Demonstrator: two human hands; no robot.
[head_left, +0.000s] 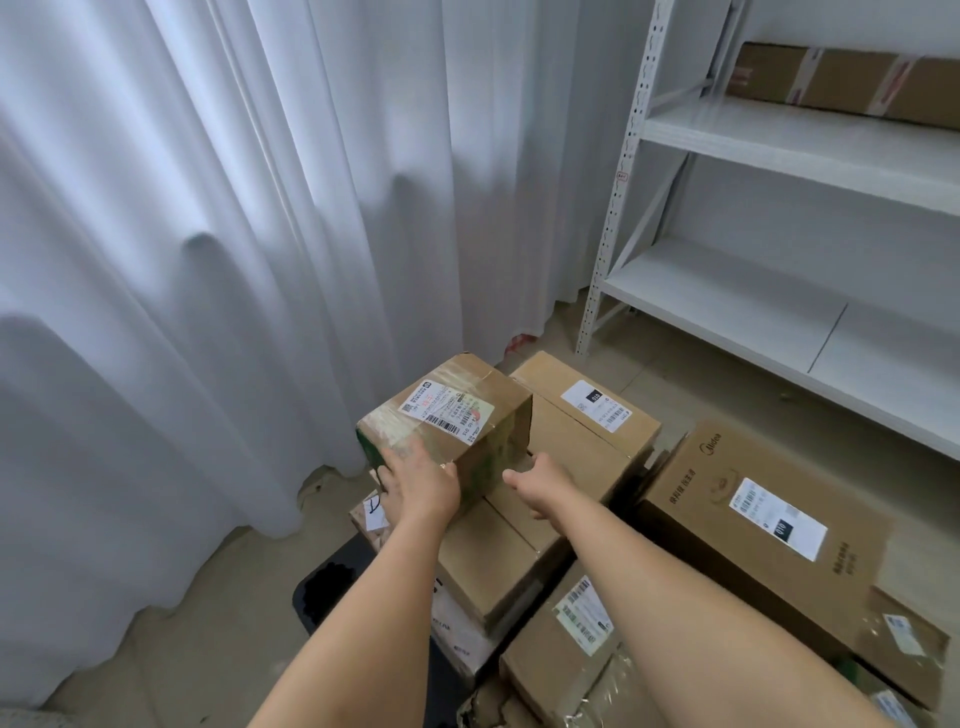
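Here, a person's two bare forearms are seen from above, reaching forward into a pile of cardboard parcels on the floor. At far left, a white curtain (208, 260) is hung down to the floor. Next, the left hand (421, 480) is laid on the near left corner of a small taped box (498, 431), its fingers spread and fairly straight against the cardboard, pressing rather than wrapped around it. The small box is set upright on top of a larger flat carton (582, 452), at that carton's left end, and a shipping label (447, 410) is stuck across its top. The right hand (535, 480) is brought against the box's lower right side; its thumb is shown, but the fingertips are hidden, so it cannot be told whether they are curled.

The box is judged light enough for two hands and stiff at its edges, though softer in mid-panel. The glossy tape is likely to be slippery, so a hold is best taken on opposite side faces, low down near the bottom edges.

Further right, a long printed carton (753, 561) is laid on the floor, and behind it a white metal shelf rack (779, 140) is stood against the wall.
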